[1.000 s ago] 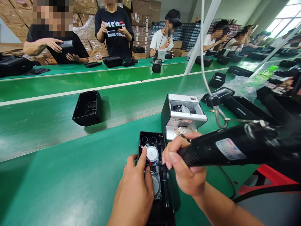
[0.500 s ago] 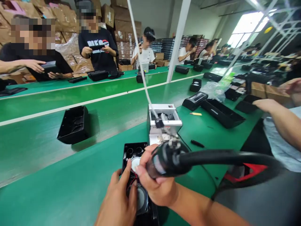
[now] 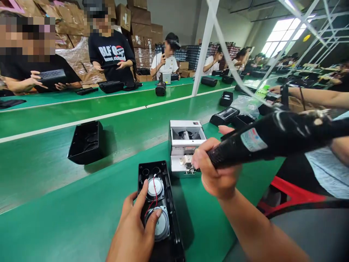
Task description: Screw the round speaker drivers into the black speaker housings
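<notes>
A long black housing (image 3: 174,225) lies on the green bench, with an upper round speaker (image 3: 155,187), a lower speaker (image 3: 160,223) and thin red wires inside. My left hand (image 3: 136,222) grips its left side, index finger by the upper speaker and thumb on the lower one. My right hand (image 3: 218,171) is wrapped round a black electric screwdriver (image 3: 275,140) with a white label. The tool's front end is at the white and silver screw-feeding machine (image 3: 187,145), just beyond the housing; my fingers hide the tip.
An open black case (image 3: 87,142) sits on the green belt at left. More black housings (image 3: 225,115) and a plastic bag (image 3: 247,105) lie at right. Another person's arm reaches in at right. Several people work across the belt. A white post (image 3: 204,47) stands beyond the machine.
My right hand has moved the screwdriver from over the housing up and right to the machine, uncovering the speakers. My left hand stays on the housing. The people opposite have shifted slightly.
</notes>
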The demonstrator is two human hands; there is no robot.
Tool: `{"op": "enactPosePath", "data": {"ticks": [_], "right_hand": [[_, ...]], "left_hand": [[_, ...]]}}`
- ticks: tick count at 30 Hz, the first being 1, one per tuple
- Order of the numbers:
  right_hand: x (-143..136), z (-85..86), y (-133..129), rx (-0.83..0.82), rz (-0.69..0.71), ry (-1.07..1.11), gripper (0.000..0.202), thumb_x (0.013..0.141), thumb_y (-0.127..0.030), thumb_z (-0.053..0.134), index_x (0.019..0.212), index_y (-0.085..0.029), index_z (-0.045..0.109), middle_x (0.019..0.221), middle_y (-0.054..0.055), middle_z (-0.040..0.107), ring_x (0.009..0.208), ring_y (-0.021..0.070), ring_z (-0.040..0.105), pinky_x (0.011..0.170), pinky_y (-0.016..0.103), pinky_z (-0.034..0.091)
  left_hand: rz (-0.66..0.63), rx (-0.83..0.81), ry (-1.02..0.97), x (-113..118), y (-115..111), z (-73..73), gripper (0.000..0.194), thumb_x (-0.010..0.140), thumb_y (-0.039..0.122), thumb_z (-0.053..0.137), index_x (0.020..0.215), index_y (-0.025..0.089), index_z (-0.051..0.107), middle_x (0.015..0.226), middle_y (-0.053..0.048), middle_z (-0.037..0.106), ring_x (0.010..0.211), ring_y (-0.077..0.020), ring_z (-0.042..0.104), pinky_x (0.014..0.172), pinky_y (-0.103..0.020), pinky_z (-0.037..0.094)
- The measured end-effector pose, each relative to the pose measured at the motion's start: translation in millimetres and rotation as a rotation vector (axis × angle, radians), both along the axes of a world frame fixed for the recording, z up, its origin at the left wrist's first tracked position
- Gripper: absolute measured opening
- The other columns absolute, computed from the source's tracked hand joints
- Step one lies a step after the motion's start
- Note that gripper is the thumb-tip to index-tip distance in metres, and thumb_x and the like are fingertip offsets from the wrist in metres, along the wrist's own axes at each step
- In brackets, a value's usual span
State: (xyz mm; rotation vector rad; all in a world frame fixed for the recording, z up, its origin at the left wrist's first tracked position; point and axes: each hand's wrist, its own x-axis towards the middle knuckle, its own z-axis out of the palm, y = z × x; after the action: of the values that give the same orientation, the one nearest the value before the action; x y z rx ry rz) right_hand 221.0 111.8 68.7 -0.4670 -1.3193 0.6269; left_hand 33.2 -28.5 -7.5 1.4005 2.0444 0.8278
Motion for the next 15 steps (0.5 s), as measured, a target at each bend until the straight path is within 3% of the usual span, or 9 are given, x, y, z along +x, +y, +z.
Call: {"op": "enactPosePath", "data": {"ticks": [3, 6, 9, 12, 15], "right_hand": [[-1.6, 6.7, -4.1, -0.126, 0.060, 0.008, 0.047, 0.092, -0.012, 0.072, 0.132, -0.030, 0.056, 0.070, -0.009, 0.059, 0.050, 0.0123, 0.053, 0.051, 0.030, 0.051], [2.4, 18.8, -22.5, -0.308, 0.248, 0.044, 0.044, 0.094, -0.014, 0.071, 0.132, -0.030, 0.058, 0.068, -0.010, 0.056, 0.044, 0.0103, 0.050, 0.042, 0.026, 0.050], [1.7, 25.2, -47.2, -0.324, 0.337, 0.149, 0.042, 0.097, -0.015, 0.069, 0.134, -0.034, 0.057, 0.069, -0.010, 0.056, 0.045, 0.0092, 0.050, 0.045, 0.026, 0.053], [-11.5, 20.0, -60.4, -0.278, 0.355, 0.234, 0.049, 0.098, -0.016, 0.069, 0.139, -0.037, 0.052, 0.070, -0.010, 0.059, 0.045, 0.0097, 0.052, 0.046, 0.026, 0.053], [-29.3, 5.8, -55.8, -0.280, 0.376, 0.240, 0.054, 0.098, -0.017, 0.069, 0.144, -0.037, 0.049, 0.071, -0.010, 0.058, 0.046, 0.0105, 0.052, 0.046, 0.027, 0.050]], "left_hand": [[-0.001, -0.027, -0.034, 1.2, 1.3, 7.6, 0.065, 0.099, 0.050, 0.050, 0.162, 0.035, 0.042, 0.146, -0.009, 0.054, 0.128, -0.0285, 0.066, 0.109, -0.048, 0.057], [0.009, -0.089, -0.066, 5.3, 2.3, 16.4, 0.068, 0.096, 0.047, 0.050, 0.162, 0.029, 0.044, 0.145, -0.012, 0.053, 0.123, -0.0284, 0.068, 0.109, -0.049, 0.056], [0.008, -0.137, -0.077, 8.8, 2.6, 23.4, 0.070, 0.096, 0.047, 0.046, 0.164, 0.029, 0.040, 0.149, -0.012, 0.050, 0.126, -0.0285, 0.066, 0.111, -0.051, 0.054], [-0.012, -0.156, -0.089, 7.2, 1.0, 22.3, 0.071, 0.097, 0.049, 0.044, 0.165, 0.029, 0.038, 0.151, -0.012, 0.046, 0.129, -0.0287, 0.063, 0.113, -0.050, 0.052], [-0.051, -0.122, -0.105, 0.3, -2.6, 12.6, 0.068, 0.100, 0.051, 0.043, 0.166, 0.034, 0.033, 0.153, -0.011, 0.044, 0.132, -0.0271, 0.061, 0.114, -0.050, 0.051]]}}
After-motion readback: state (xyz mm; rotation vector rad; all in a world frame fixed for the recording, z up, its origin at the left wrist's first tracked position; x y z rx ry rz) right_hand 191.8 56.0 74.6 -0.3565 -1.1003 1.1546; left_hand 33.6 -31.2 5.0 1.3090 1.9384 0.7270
